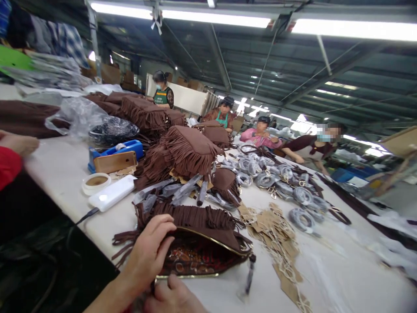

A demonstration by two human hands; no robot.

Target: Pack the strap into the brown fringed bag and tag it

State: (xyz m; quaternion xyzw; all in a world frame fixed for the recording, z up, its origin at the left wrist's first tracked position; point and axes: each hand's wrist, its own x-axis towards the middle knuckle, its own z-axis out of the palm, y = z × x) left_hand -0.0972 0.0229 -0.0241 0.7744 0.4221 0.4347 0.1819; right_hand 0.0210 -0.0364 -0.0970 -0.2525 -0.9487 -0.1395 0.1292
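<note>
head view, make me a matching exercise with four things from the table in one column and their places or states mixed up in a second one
Column one
1. fringed bag nearest the hands
2. phone
3. tape roll
4. cardboard tags

Column two
A. flat on the table, next to a white device with a dark cable
B. in an overlapping heap, with pale strings
C. mouth open, patterned lining showing
D. on its long edge, by a blue dispenser

Right pairs: 1-C, 2-D, 3-A, 4-B
</note>
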